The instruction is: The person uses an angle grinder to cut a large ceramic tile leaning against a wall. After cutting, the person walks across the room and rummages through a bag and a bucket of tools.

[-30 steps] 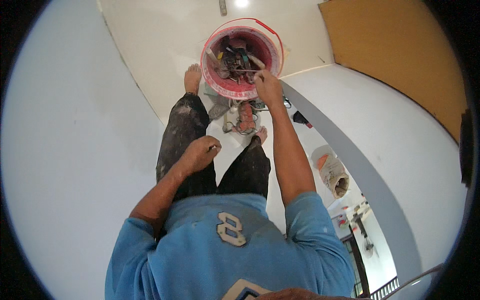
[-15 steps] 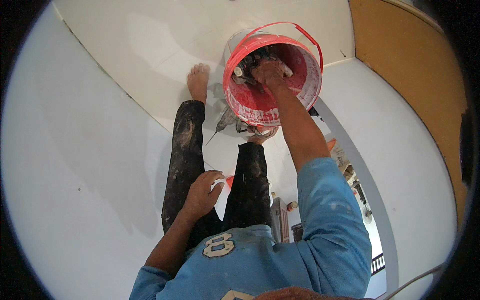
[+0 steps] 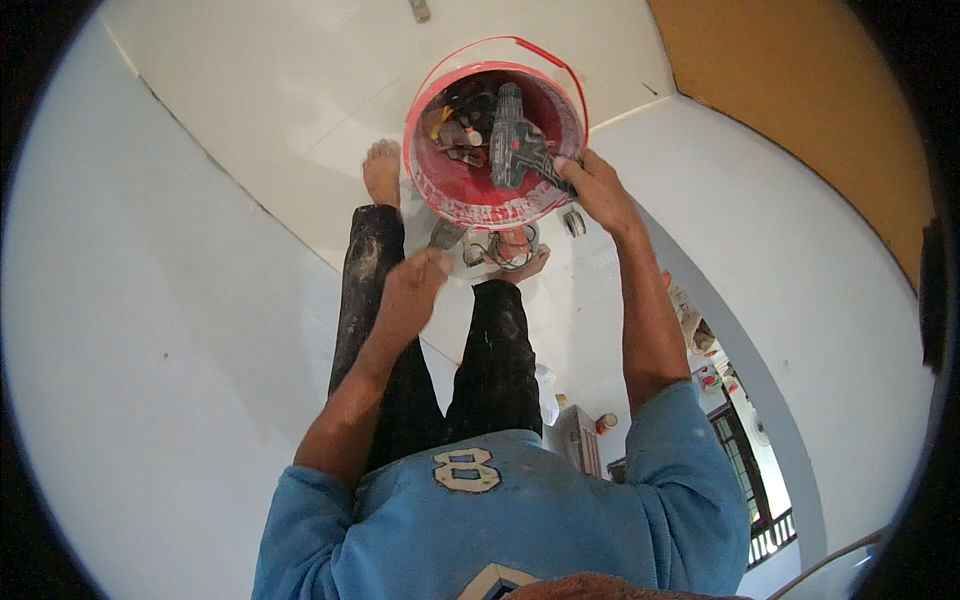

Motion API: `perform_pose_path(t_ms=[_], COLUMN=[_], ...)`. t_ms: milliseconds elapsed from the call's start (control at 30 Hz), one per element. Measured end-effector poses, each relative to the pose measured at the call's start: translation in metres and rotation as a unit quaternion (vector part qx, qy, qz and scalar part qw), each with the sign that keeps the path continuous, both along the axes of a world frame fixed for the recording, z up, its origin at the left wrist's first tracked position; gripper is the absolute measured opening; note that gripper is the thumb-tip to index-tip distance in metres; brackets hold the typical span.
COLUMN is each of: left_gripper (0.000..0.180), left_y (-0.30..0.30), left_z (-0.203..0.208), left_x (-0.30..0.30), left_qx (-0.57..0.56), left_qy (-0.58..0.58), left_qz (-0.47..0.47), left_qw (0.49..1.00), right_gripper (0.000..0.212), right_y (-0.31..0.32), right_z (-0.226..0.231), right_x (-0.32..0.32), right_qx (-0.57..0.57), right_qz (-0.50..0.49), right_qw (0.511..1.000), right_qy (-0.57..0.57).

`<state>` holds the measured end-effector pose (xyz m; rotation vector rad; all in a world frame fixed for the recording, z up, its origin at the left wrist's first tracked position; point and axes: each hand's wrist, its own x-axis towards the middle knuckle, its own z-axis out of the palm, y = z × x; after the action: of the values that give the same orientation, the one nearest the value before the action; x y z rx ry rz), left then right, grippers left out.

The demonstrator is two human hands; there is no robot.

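Observation:
My right hand (image 3: 600, 192) grips a dusty black-and-grey cordless drill (image 3: 510, 140) by its handle end, over the right rim of a red bucket (image 3: 480, 210). The drill lies across the bucket's mouth, its chuck toward the far side. Other tools (image 3: 462, 130) are jumbled inside, partly hidden, with a bit of yellow among them. My left hand (image 3: 412, 290) is closed with fingers curled, above my left leg and short of the bucket. What it may hold is hidden. Just beyond it, a grey tool (image 3: 446, 234) shows partly below the bucket.
An orange tool with a looped cord (image 3: 514, 246) lies by my right foot, with a small roll (image 3: 573, 222) to its right. A small block (image 3: 420, 11) lies on the far floor. White walls flank me; a brown panel (image 3: 790, 110) stands far right. Lower right, an opening shows a cabinet (image 3: 578, 440).
My right hand has come up out of the bucket with the drill and moved to its right rim. My left hand has moved forward from my lap toward the bucket, its fingers now curled.

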<state>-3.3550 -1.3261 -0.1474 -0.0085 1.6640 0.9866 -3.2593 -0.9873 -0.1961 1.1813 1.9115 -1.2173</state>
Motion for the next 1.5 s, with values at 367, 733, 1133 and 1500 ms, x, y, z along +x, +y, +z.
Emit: perform_pose_path(t_ms=[367, 733, 1133, 1500], left_gripper=[0.040, 0.040, 0.038, 0.038], left_y=[0.083, -0.074, -0.139, -0.011], left_z=[0.059, 0.131, 0.180, 0.219], left_x=[-0.064, -0.093, -0.291, -0.564], left_qx=[0.189, 0.111, 0.177, 0.138], left_qy=[-0.219, -0.191, -0.289, -0.058], left_qz=[0.187, 0.418, 0.568, 0.606], left_qw=[0.939, 0.881, 0.750, 0.781], right_gripper=[0.043, 0.052, 0.050, 0.057], right_y=[-0.050, -0.246, -0.274, -0.198], right_z=[0.156, 0.245, 0.297, 0.295], right_x=[0.073, -0.103, -0.299, -0.534], right_qx=[-0.279, 0.065, -0.095, -0.041], right_qz=[-0.023, 0.416, 0.399, 0.223], right_qw=[0.940, 0.879, 0.872, 0.896], right_qy=[0.196, 0.223, 0.266, 0.382])
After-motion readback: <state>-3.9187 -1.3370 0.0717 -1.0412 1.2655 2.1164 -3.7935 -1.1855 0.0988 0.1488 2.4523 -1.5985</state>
